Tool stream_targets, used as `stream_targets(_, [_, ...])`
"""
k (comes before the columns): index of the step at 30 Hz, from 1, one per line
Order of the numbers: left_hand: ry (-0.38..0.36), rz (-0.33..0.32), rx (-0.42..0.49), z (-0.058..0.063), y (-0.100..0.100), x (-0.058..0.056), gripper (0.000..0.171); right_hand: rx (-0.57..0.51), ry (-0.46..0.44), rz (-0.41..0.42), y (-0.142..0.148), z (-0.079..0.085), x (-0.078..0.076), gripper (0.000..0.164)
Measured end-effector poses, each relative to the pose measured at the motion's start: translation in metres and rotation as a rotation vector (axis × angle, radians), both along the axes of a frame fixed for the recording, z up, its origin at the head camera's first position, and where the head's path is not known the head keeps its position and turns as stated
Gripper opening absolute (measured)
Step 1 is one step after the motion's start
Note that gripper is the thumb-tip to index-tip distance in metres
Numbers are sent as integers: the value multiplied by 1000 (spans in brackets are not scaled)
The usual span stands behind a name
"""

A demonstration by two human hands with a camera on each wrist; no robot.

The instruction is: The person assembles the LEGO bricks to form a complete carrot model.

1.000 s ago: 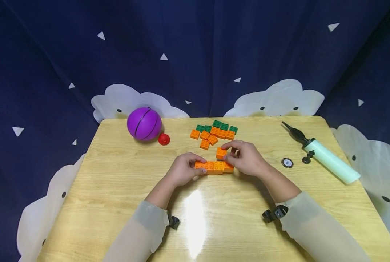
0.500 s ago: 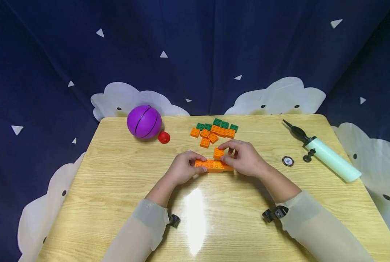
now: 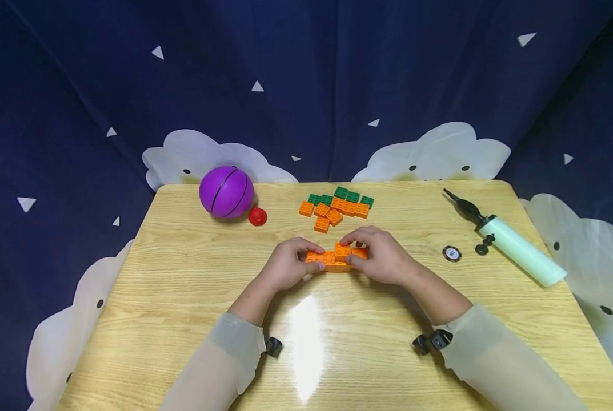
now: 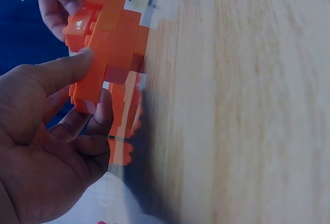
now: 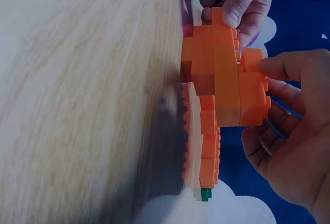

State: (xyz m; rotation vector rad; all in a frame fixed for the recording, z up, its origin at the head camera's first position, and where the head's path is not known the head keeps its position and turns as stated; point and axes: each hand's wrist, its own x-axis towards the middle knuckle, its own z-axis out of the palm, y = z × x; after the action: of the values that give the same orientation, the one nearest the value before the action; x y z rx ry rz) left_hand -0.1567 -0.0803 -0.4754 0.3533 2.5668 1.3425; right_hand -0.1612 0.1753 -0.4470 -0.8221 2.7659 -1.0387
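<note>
My left hand (image 3: 292,265) grips the left end of an orange toy-brick assembly (image 3: 319,260), thumb on the near side and fingers at the far side. In the left wrist view the stepped orange assembly (image 4: 103,43) stands close over the table, narrower at its base. My right hand (image 3: 383,257) pinches a small orange brick (image 3: 342,251) between thumb and index finger, on top of the assembly's middle. In the right wrist view my thumb presses beside this brick (image 5: 252,59), while my other fingers are curled near the assembly's end.
Loose orange bricks (image 3: 321,224) and green bricks (image 3: 341,192) lie behind the hands. A purple ball (image 3: 227,192) and a small red object (image 3: 257,216) are at the left. A poker chip (image 3: 452,254), a black knobbed piece (image 3: 485,245) and a pale green hand pump (image 3: 522,251) lie right.
My right hand has carried the small orange brick left and down onto the top of the assembly. My left hand has kept its grip in about the same place.
</note>
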Motion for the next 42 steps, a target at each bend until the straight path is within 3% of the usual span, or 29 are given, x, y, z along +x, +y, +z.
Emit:
stream_targets(12, [-6,5,7,-3,0,-1,25,73,10,-13,0,2,3,25])
stream_targets(27, [-13,18,16,-4,0,0,24,27,26,-4,1,-3,3,23])
stream_targets(42, [-18,20,11,-3,0,0,24,82,49,-6,-2,-4,4,21])
